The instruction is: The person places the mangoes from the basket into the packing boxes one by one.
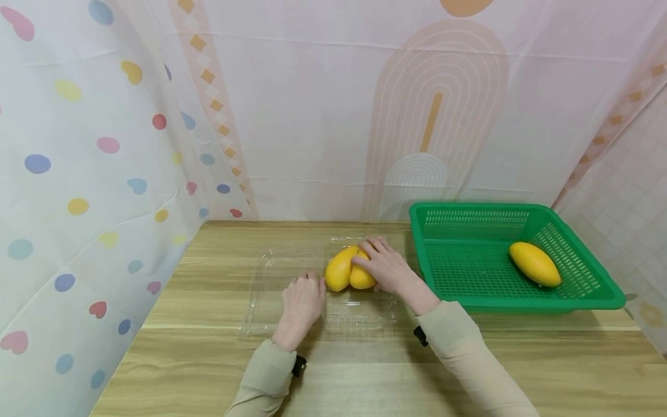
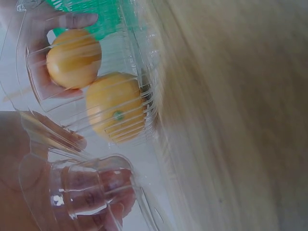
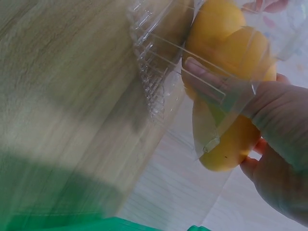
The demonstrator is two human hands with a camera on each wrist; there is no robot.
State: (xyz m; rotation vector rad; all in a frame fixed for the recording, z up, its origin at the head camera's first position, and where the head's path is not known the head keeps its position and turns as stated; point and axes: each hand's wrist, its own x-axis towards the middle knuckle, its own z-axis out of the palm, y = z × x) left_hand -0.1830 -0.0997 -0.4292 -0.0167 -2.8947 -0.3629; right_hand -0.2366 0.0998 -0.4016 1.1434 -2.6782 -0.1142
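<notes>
A clear plastic clamshell box lies unfolded on the table, its lid half on the left. One yellow mango rests in the right half. Beside it is a second mango, which my right hand grips from above, thumb and fingers on either side. The two mangoes touch. With my left hand I hold the box near its middle fold; in the left wrist view those fingers show through the clear plastic.
To the right stands a green plastic basket with perforated walls, its near left corner close to my right forearm. Another mango lies in its right part. A patterned curtain hangs behind the wooden table.
</notes>
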